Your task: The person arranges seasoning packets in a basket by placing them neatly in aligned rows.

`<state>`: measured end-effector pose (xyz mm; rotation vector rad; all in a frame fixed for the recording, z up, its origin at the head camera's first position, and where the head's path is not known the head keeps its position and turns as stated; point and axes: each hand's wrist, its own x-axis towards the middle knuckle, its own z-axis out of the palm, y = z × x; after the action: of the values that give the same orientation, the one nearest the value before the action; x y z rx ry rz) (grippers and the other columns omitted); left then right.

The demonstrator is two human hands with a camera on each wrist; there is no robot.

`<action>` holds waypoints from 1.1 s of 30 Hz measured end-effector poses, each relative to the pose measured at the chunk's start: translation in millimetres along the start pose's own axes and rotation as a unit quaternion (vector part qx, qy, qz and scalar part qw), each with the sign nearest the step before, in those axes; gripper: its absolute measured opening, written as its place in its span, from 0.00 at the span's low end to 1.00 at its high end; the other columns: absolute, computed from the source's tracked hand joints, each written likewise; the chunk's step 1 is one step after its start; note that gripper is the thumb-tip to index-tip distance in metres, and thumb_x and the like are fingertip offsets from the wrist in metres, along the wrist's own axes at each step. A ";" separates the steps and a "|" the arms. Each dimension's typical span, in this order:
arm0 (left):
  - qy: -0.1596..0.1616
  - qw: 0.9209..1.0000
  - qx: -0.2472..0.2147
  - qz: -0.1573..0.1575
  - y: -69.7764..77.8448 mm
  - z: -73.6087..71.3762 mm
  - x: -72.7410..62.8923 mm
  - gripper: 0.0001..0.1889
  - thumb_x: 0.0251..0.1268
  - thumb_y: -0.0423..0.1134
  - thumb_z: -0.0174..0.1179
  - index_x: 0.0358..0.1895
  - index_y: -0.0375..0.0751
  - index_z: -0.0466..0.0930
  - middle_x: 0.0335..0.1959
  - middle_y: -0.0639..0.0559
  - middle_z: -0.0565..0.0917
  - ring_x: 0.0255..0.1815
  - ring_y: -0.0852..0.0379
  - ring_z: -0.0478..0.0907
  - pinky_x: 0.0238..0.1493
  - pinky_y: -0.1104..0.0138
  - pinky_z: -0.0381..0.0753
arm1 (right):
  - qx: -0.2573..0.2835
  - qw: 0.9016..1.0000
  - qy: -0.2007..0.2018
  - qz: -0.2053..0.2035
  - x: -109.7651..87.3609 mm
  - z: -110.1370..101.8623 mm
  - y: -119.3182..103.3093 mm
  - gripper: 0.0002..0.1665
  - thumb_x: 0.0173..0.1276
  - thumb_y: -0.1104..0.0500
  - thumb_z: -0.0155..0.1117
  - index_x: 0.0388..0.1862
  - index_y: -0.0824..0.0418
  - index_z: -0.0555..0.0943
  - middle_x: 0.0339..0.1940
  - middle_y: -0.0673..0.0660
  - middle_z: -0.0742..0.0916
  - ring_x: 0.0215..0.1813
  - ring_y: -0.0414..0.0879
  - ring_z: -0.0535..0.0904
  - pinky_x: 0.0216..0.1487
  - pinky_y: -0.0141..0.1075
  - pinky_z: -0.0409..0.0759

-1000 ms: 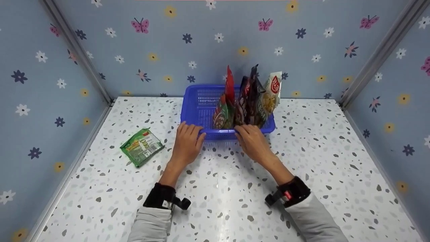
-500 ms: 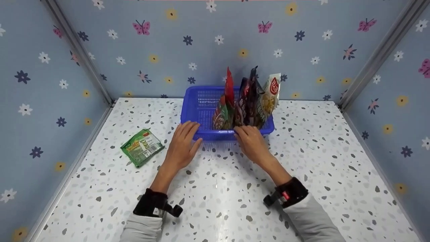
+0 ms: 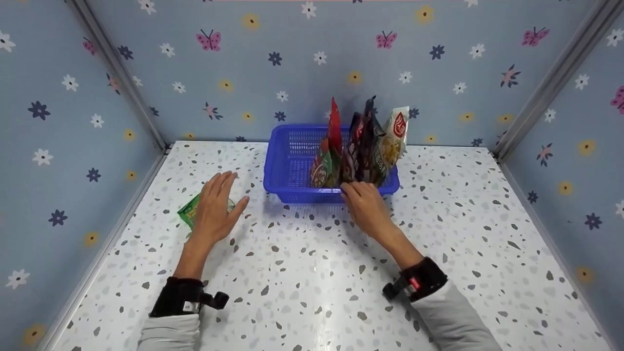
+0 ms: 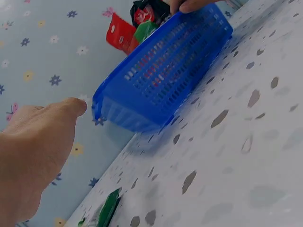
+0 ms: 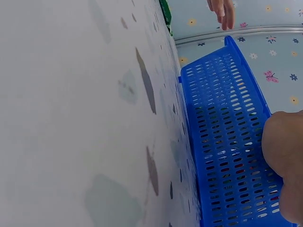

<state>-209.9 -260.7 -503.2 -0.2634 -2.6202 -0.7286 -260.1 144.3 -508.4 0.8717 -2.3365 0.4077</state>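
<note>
With fingers spread and straight, my left hand [image 3: 212, 214] hovers over a green packet [image 3: 187, 212] lying on the speckled table, covering most of it in the head view. The edge of that packet [image 4: 110, 208] shows low in the left wrist view. My right hand [image 3: 369, 209] grips the front rim of a blue plastic basket [image 3: 302, 197], its fingers curled over the edge. Inside the basket, food pouches stand upright toward the right: a red one [image 3: 334, 127], a green one [image 3: 319, 168], dark ones [image 3: 360, 141] and a white-topped one [image 3: 397, 130].
A blue back wall [image 3: 302, 58] patterned with flowers and butterflies rises right behind the basket. Similar panels [image 3: 63, 161] close off the left and right sides. The table [image 3: 302, 292] is white with grey specks.
My left hand has let go of the basket's front-left rim and moved left, over the green packet. My right hand has stayed on the rim, and the basket stands where it was.
</note>
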 end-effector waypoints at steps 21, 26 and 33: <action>-0.131 0.974 0.023 -0.182 -74.8 -18.7 -14.3 0.52 0.84 0.66 0.60 0.90 0.28 0.54 0.86 0.18 0.61 0.86 0.15 0.58 0.83 0.25 0.61 | -0.002 1.000 0.026 -0.014 -1.0 1.7 0.0 0.13 0.89 0.59 0.63 0.62 0.65 0.87 0.51 0.60 0.93 0.50 0.57 0.89 0.53 0.50 0.86; -0.125 0.974 0.018 -0.189 -77.7 -15.9 -15.8 0.53 0.82 0.65 0.63 0.89 0.27 0.55 0.85 0.18 0.62 0.84 0.15 0.60 0.79 0.28 0.68 | 0.000 1.000 0.025 -0.012 -0.8 1.3 -0.1 0.13 0.88 0.60 0.64 0.62 0.65 0.87 0.50 0.60 0.93 0.49 0.58 0.89 0.53 0.50 0.86; -0.127 0.971 0.013 -0.204 -77.9 -15.9 -15.2 0.56 0.79 0.68 0.65 0.90 0.26 0.54 0.85 0.18 0.63 0.84 0.15 0.60 0.80 0.28 0.67 | 0.005 1.000 0.018 -0.005 -0.7 0.6 0.1 0.14 0.89 0.59 0.62 0.63 0.65 0.87 0.51 0.60 0.93 0.50 0.57 0.88 0.55 0.50 0.86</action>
<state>-213.0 -336.1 -532.6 0.2141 -2.9667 -0.8350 -260.0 144.4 -509.3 0.8722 -2.2983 0.4285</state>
